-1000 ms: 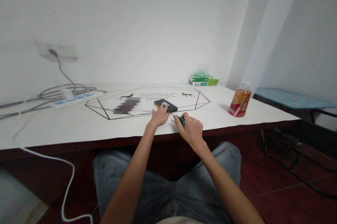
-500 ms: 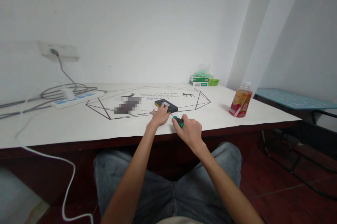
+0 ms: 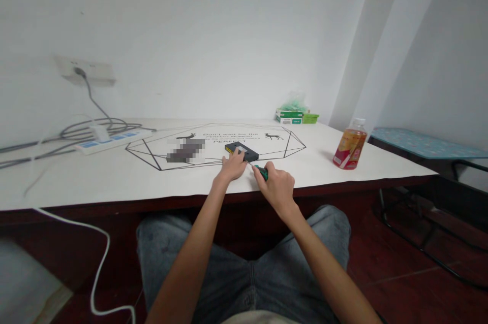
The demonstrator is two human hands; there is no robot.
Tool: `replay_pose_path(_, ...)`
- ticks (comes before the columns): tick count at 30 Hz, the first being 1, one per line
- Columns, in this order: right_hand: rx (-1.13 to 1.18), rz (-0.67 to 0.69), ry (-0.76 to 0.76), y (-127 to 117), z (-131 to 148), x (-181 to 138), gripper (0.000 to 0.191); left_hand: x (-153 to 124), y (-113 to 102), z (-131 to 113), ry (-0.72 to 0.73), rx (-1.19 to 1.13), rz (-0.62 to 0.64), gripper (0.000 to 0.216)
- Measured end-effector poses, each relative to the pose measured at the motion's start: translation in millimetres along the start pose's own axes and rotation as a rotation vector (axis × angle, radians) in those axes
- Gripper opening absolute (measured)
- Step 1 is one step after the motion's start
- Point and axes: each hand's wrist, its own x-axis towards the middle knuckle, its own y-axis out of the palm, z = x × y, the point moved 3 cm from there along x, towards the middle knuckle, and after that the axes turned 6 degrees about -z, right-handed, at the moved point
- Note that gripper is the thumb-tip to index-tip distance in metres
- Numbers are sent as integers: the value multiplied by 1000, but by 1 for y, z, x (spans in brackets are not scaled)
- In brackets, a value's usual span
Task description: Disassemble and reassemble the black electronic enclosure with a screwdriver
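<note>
A small flat black box (image 3: pixel 249 154), with yellow marks along its left side and a light label on top, lies on the white tabletop. My left hand (image 3: pixel 234 165) grips it at the near edge, fingers resting over its top. In my right hand (image 3: pixel 279 185) is a screwdriver (image 3: pixel 262 172) with a green and black handle, and my fingers are wrapped round it. Its thin shaft points up and left to the near edge of the box, close by my left hand. Whether the tip touches the box, I cannot tell.
On the right stands a drink bottle (image 3: pixel 349 145). Green and white boxes (image 3: pixel 288 116) sit at the back. A power strip (image 3: pixel 114 141) and coiled cables lie at the left. A pixelated dark patch (image 3: pixel 186 152) is left of the box. The table's front edge (image 3: pixel 343 187) runs before my knees.
The view has shifted very slightly. My right hand and the screwdriver have moved a touch to the right and up. The black box and my left hand stay in place.
</note>
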Motion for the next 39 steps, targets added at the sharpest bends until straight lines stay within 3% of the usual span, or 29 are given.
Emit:
replay_pose_path(6,176,16,-32,0,-12,4,31,3,4,3,-9,-6,2,57)
replay_pose_path(10,130,59,-54,0,-14,4,20,2,3,2,-17,-4,4,57)
replay_pose_path(15,8,48,-4,0,-9,4,45,1,1,-1,-13,-2,9,57)
replay_pose_path(20,138,56,-52,-3,-8,3,32,1,1,0,-20,6,19,58)
replay_pose_path(24,76,91,-65,-3,-6,4,23,2,2,1,-18,23,25,58)
replay_pose_path(30,4,68,1,0,0,3,41,4,3,2,-9,26,14,57)
replay_pose_path(35,161,53,-51,1,-3,1,27,2,3,2,-12,14,12,56)
replay_pose_path(39,143,55,-80,-1,-3,0,18,1,2,1,-8,14,11,56)
